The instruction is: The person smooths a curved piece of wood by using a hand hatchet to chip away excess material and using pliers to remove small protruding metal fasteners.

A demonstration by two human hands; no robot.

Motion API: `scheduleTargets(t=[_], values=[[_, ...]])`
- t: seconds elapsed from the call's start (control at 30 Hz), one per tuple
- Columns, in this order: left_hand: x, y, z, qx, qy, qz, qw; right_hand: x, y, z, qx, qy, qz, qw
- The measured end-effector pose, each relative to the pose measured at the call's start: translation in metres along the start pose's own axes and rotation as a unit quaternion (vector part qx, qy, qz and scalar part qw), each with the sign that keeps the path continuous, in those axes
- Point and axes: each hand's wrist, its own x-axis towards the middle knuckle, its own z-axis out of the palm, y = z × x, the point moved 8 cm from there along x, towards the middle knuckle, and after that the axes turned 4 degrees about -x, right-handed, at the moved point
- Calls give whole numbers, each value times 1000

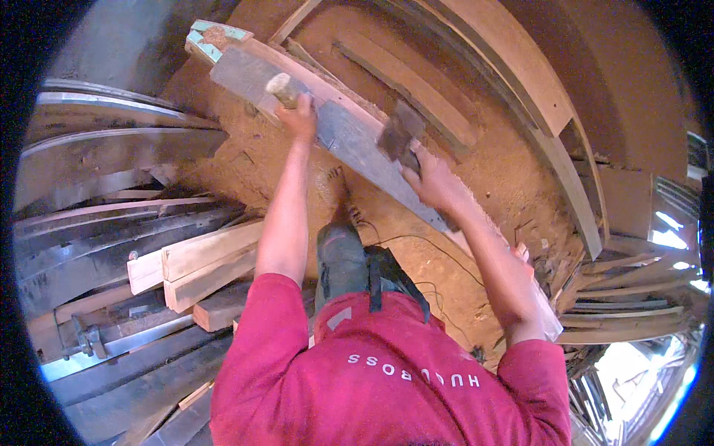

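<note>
My left hand (297, 117) is closed round a thick, pale wooden handle (280, 85) over the far left part of a long grey board. The lower end of whatever that handle belongs to is hidden. My right hand (431, 177) grips a mallet (400, 131) with a dark, blocky head, held above the middle of the work. The grey board (375, 167) slants from far left to near right, lying along a pinkish wooden beam (346, 95). Pale green patches mark the far end piece (210, 41), which has wood shavings in it.
Planks (409, 93) and curved timbers (506, 70) lie on the brown, sawdust-covered ground beyond the beam. Stacked boards (119, 160) and sawn blocks (208, 264) fill the left side. A thin dark cable (439, 249) runs over the ground near my legs.
</note>
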Motion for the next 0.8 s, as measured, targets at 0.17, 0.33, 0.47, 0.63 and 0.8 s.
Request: scheduleTargets(t=[0.17,0.33,0.47,0.63,0.8], values=[[45,-66,-45,-167,-10,-283,945,-70,72,89,33,-92,189,977],[60,-78,-37,-195,-28,-338,920,-92,80,126,156,-141,358,910],[53,-35,-12,-223,-71,-258,938,-96,91,117,-4,-9,260,966],[74,61,-64,193,89,-103,972,-107,87,137,44,-60,345,936],[74,-30,-128,349,81,-198,912,-114,91,136,-54,82,322,942]])
